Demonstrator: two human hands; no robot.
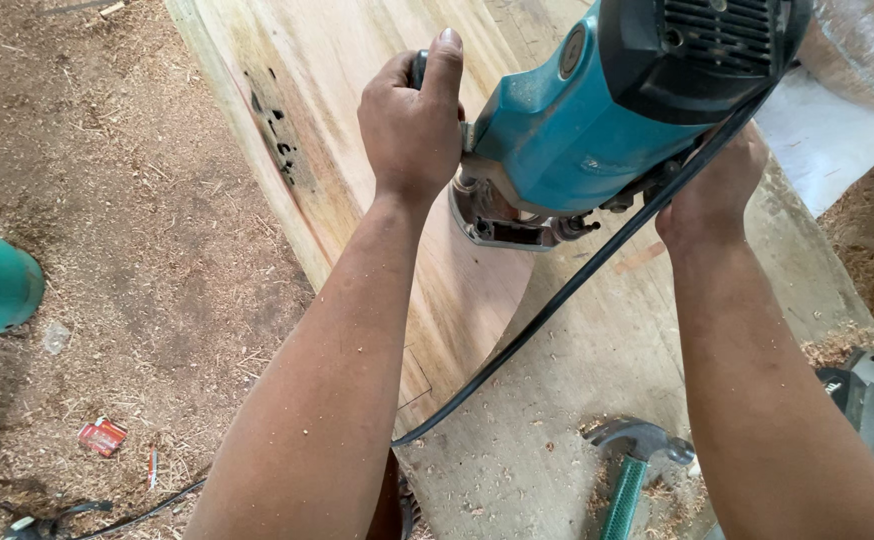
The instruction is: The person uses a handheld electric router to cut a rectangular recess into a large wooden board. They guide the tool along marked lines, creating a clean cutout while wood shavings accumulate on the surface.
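the left hand (pixel 412 125) is wrapping tight around the dark side knob of a teal power router (pixel 597 110), which is sitting upright on a broad wooden slab (pixel 357 60). the right hand (pixel 709 190) is reaching behind the router's body on the far side; its fingers are hidden, so i cannot tell what it is gripping. the tool is looking heavy, rigid and top-weighted, best steadied by a knob on each side with its metal base flat. a black power cord (pixel 557 300) is trailing across the slab, near a hammer (pixel 637 460) among the shavings
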